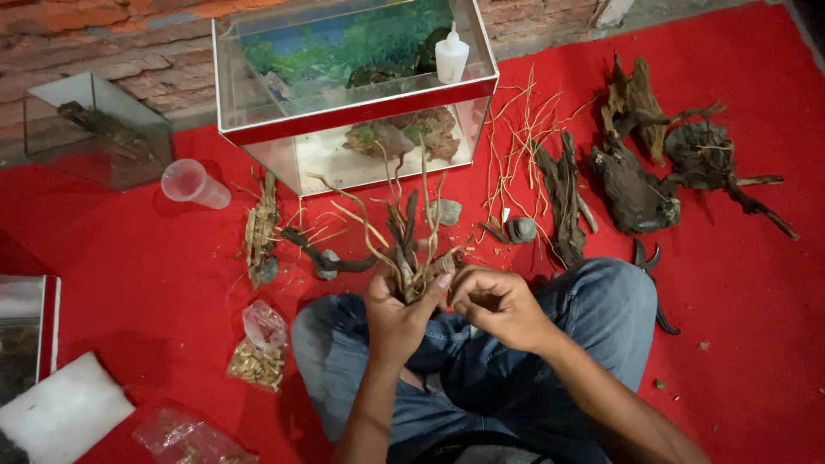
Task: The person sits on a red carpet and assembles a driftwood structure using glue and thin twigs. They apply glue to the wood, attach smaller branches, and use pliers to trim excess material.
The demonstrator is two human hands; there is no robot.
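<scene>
Both hands work over the lap at the red carpet's near edge, left hand clasping a rooty driftwood bundle upright, right hand curled narrow beside it, seemingly fitting a piece on, which needs steady holding.

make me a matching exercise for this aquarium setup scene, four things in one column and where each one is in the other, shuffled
Things:
1. white squeeze bottle
2. clear plastic cup
3. bundle of thin wood roots
4. small clear bag of brown pellets

Places:
A. on the red mat beside the person's knee
B. lying on its side left of the glass tank
C. standing on the tank's top rim
D. held in the left hand, right hand close by

Pairs: 1-C, 2-B, 3-D, 4-A
</scene>
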